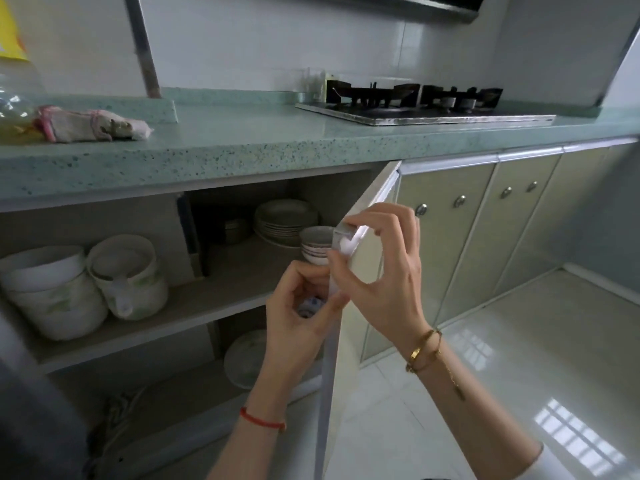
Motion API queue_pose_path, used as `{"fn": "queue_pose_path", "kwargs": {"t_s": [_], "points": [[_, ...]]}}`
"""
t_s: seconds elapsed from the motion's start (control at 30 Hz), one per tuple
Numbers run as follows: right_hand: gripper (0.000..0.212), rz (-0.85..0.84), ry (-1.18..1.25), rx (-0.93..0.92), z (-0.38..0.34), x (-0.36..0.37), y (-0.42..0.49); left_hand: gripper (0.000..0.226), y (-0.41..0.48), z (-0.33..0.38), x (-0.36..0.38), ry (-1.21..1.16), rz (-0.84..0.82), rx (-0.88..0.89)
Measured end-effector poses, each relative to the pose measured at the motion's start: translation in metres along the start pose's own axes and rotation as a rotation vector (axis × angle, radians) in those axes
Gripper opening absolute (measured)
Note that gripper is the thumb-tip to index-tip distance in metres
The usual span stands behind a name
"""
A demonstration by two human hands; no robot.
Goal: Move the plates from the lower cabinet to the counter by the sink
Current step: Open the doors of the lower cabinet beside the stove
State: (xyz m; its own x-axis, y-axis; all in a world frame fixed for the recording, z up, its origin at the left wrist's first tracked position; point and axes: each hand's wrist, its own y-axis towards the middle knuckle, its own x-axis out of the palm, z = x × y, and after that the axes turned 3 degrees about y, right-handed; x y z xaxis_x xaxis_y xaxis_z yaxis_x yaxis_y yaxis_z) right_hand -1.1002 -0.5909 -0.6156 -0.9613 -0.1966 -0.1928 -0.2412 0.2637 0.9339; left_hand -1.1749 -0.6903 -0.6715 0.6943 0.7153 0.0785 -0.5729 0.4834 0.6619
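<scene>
Clasping the door (346,375) edge, left hand (294,323) grips below right hand (381,271). Plates (285,216) lie behind, up-left; left hand nearer.

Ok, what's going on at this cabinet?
A person is at the open lower cabinet. Their right grip holds the top corner of the pale cabinet door; the left grip curls at its edge, hold unclear. The stack of white plates sits untouched on the upper shelf; none is on the green speckled counter.
</scene>
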Motion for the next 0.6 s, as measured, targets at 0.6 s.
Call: {"fn": "queue_pose_path", "kwargs": {"t_s": [0.6], "points": [[0.036,0.145,-0.318,0.06,0.076,-0.178,-0.015,0.039,-0.014,-0.006,0.193,-0.197,-0.251,-0.104]]}}
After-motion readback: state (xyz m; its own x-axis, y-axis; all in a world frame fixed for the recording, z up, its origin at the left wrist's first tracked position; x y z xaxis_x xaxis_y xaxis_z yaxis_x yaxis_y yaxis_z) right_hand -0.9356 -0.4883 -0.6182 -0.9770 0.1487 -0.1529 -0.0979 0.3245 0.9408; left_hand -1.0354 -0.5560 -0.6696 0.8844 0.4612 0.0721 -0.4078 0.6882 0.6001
